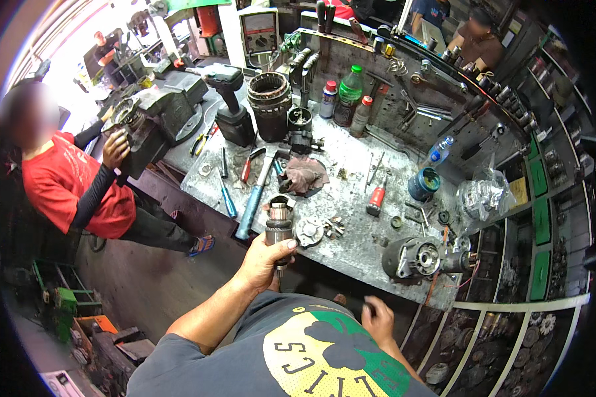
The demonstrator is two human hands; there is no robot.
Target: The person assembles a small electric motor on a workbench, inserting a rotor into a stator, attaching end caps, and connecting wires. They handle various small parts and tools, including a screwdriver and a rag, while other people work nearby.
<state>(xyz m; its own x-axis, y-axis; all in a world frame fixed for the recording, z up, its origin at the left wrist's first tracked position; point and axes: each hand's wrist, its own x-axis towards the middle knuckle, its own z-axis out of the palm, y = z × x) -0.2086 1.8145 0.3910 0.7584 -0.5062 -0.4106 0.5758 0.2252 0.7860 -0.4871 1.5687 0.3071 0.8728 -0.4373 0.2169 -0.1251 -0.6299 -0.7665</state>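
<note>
Grease-stained and scuffed, the counter [352,239] spreads below my head camera. Nearest me, the right hand [377,319] hangs short of it, blurred, fingers loosely curled; I cannot tell whether its grip has anything. My left hand [266,259] has its grip closed firmly around a motor armature [279,233] at the near edge, coppery ribbed end pointing away from me. Just right of that lies a round metal end cover [309,231]; well apart, farther right, sits an open motor housing [404,258]. Beyond are a red-handled screwdriver [376,200] and a crumpled rag [306,176]. Toward the back stand a copper-wound stator [269,111], a cordless driver [233,124] and a green plastic bottle [349,92].
</note>
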